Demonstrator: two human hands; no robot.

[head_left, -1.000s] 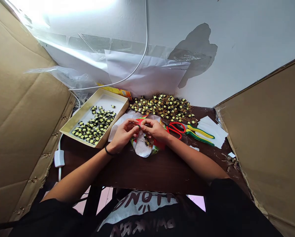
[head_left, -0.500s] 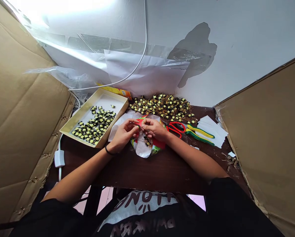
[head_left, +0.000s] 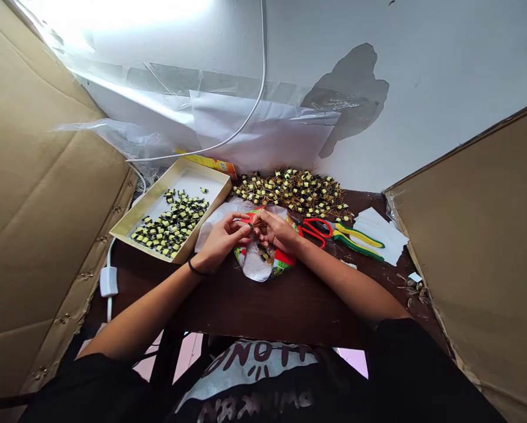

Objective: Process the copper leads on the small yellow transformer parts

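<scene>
Between the thumb and fingers of my left hand (head_left: 219,242) is a small transformer coil (head_left: 251,226), dark with fine copper wire leads. My right hand (head_left: 281,232) is closed right beside it, its fingertips pinched on the thin wires at the coil's right; the exact grip is partly hidden. Beneath both hands lies a silver-lined packet (head_left: 255,269) with red and green printing, and another coil (head_left: 264,254) rests on it. Behind the hands is a heap of yellow-taped coils (head_left: 289,191) with long copper leads.
On the left, a shallow cardboard tray (head_left: 219,197) holds many yellow-and-black coils (head_left: 170,226). To the right lie red-handled scissors (head_left: 318,228), green-and-yellow pliers (head_left: 359,242) and white paper (head_left: 389,232). Cardboard panels (head_left: 479,235) stand at both sides. A white cable switch (head_left: 108,282) hangs at left.
My right fingers have curled in more over the wires beside the coil. My left hand keeps its pinch. The whole view has shifted slightly.
</scene>
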